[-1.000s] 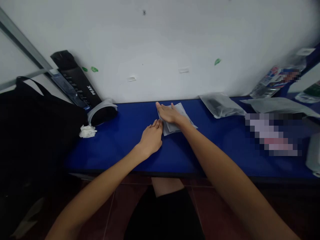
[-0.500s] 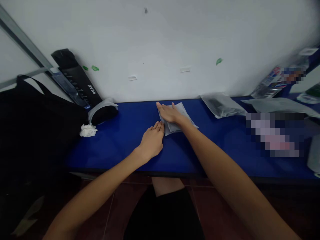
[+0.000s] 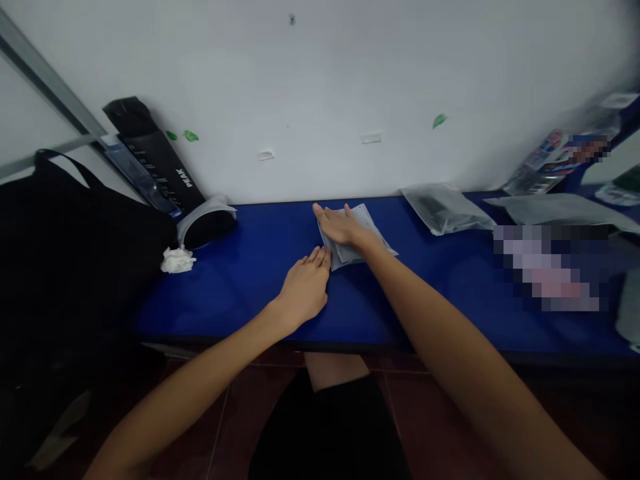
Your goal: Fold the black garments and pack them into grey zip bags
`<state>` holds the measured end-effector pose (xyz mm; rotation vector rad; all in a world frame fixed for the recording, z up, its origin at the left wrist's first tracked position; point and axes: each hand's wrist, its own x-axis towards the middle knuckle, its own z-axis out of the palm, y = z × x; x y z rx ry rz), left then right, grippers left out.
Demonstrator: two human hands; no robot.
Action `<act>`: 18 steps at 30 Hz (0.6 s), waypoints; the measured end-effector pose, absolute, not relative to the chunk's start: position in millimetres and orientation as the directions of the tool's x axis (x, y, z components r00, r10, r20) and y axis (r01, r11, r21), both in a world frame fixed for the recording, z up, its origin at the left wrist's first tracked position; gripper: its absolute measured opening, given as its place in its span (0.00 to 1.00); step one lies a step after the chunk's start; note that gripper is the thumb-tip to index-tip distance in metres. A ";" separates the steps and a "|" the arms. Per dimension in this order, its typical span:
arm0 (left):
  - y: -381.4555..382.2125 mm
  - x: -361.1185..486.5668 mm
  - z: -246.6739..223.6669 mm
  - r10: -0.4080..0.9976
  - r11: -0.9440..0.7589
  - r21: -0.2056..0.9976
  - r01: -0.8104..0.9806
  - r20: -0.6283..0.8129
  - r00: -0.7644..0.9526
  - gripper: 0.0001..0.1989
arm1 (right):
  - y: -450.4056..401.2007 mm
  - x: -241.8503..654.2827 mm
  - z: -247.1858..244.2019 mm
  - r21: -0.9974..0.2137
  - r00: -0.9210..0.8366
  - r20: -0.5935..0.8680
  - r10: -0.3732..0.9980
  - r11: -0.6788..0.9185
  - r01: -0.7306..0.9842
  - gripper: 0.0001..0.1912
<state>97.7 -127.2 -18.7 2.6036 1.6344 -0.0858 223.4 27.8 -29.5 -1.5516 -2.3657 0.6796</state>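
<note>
right hand [image 3: 343,227] lies flat on a folded grey plastic packet [image 3: 361,241], palm down. right fingers [image 3: 330,220] straight and close together, reaching past the packet's far-left edge, not curled, nothing pinched. left hand [image 3: 305,287] rests palm down on the desk [image 3: 240,287], just near of the packet. left fingers [image 3: 317,257] are slightly spread and flat, holding nothing; their tips sit at the packet's near-left edge, seemingly touching it.

packet lies about mid-desk, toward the far edge, at a slant.

left end of desk: crumpled white tissue [image 3: 178,261], and a round black-and-white item [image 3: 205,225] at the far edge. black bag [image 3: 75,253] further left, beside the desk. black box marked "peak" [image 3: 155,160] leans on the white wall [image 3: 320,87], behind the round item.

right of the hands: see-through bag with dark contents [image 3: 445,211], flat grey plastic sheet [image 3: 560,209], plastic bottle [image 3: 535,170] lying tilted beyond it. pixelated patch [image 3: 550,267] on the desk hides whatever lies there. dark red floor tiles [image 3: 435,420] below, near the person's black shorts [image 3: 325,427].
</note>
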 end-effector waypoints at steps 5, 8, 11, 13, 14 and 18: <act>-132.8 100.0 -19.2 0.902 -0.426 0.027 0.904 -0.068 0.427 0.44 | 26.8 223.3 -28.8 -0.495 -0.417 -0.056 0.907 0.338 0.800 0.48; -137.5 102.1 -18.8 0.902 -0.422 0.025 0.906 -0.084 0.423 0.44 | 26.8 223.4 -29.0 -0.484 -0.413 -0.057 0.909 0.336 0.808 0.49; -141.6 103.5 -18.4 0.900 -0.424 0.026 0.905 -0.100 0.425 0.45 | 26.0 223.4 -28.2 -0.484 -0.403 -0.055 0.913 0.329 0.811 0.48; -143.6 103.5 -19.2 0.898 -0.427 0.026 0.904 -0.109 0.427 0.46 | 25.2 223.5 -27.5 -0.494 -0.409 -0.048 0.911 0.334 0.803 0.47; -144.5 103.3 -20.0 0.897 -0.429 0.026 0.903 -0.110 0.429 0.46 | 25.0 223.6 -27.4 -0.500 -0.411 -0.043 0.911 0.337 0.798 0.47; -147.2 101.8 -23.8 0.889 -0.451 0.036 0.892 -0.074 0.452 0.45 | 26.0 223.7 -28.9 -0.503 -0.414 -0.027 0.910 0.345 0.792 0.48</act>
